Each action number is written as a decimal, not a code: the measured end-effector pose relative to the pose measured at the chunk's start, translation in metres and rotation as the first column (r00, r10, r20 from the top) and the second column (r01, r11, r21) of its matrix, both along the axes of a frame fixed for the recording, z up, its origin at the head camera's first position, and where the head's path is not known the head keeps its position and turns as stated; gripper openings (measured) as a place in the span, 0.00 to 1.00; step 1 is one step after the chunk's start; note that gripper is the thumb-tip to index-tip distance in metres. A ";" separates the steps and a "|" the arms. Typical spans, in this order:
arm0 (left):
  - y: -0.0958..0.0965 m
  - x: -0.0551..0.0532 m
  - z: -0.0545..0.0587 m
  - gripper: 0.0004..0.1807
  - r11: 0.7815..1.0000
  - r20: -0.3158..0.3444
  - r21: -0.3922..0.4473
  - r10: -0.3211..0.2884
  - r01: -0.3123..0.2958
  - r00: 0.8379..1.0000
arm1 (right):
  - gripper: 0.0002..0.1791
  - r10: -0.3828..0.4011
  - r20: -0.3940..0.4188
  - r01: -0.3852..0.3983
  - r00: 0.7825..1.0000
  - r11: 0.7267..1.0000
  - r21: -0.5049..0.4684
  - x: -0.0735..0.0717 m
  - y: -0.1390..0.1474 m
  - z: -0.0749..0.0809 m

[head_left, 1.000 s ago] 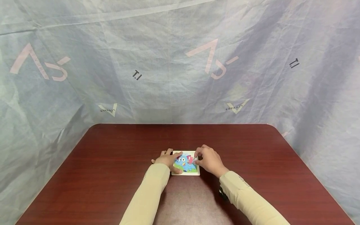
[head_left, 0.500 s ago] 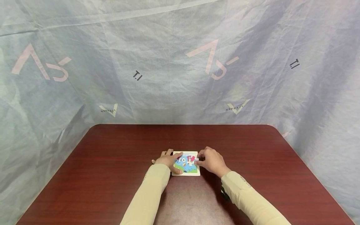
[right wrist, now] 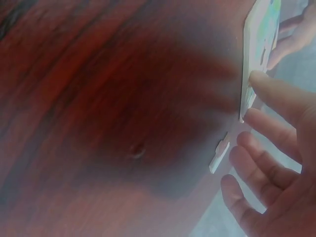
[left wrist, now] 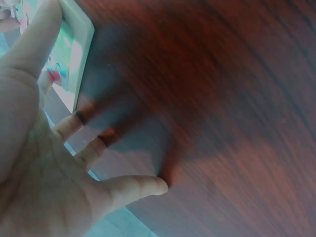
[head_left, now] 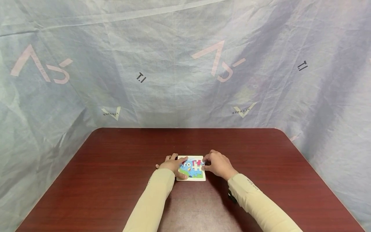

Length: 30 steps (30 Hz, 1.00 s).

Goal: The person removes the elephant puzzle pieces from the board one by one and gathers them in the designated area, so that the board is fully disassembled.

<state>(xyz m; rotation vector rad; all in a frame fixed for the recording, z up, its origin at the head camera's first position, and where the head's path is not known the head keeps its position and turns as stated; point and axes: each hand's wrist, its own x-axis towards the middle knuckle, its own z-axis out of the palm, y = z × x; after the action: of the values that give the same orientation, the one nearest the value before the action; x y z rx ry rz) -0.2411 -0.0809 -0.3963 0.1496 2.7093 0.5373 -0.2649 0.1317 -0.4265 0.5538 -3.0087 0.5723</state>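
Note:
A small jigsaw puzzle in a white frame (head_left: 191,180) lies flat on the table, picturing a blue cartoon animal on green grass. My left hand (head_left: 170,165) rests at its left side, thumb and index finger spread over the frame, other fingers out on the tabletop. At the right edge, my right hand (head_left: 219,165) pinches a light blue puzzle piece (head_left: 203,163) between thumb and index finger. White backing shows in a gap right of the picture's middle. A pink-red puzzle piece (head_left: 199,162) sits askew above that gap.
In the right wrist view a loose flat piece (right wrist: 219,154) lies on the table beyond the frame's corner, under my right fingers. The dark red wooden table (head_left: 121,151) has rounded far corners. A grey printed cloth (head_left: 174,64) hangs behind and at both sides.
My right hand has drawn slightly right, from over the picture to its right edge, with the light blue piece. The white gap has come into view and the pink-red piece has turned. The left hand stays.

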 end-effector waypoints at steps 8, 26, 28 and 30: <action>0.001 0.004 0.005 0.44 1.000 0.005 0.012 0.000 0.000 1.000 | 0.11 -0.034 0.041 0.036 0.999 0.998 -0.048 -0.001 -0.001 0.000; 0.000 -0.002 0.000 0.44 1.000 -0.021 0.002 -0.011 0.011 1.000 | 0.11 -0.134 0.111 0.140 0.985 0.989 -0.053 -0.009 -0.004 0.002; 0.000 -0.002 0.000 0.44 1.000 -0.018 0.005 -0.009 0.009 1.000 | 0.11 -0.139 0.112 0.145 0.984 0.988 -0.050 -0.009 -0.005 0.001; 0.000 -0.002 -0.001 0.44 1.000 -0.015 0.010 -0.006 0.006 1.000 | 0.11 -0.139 0.113 0.145 0.984 0.988 -0.046 -0.008 -0.006 0.002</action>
<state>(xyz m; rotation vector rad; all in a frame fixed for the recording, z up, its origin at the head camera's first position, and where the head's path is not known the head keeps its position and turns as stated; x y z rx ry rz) -0.2434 -0.0805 -0.3971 0.1650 2.7205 0.5500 -0.2730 0.1260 -0.4249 0.3105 -3.0903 0.6930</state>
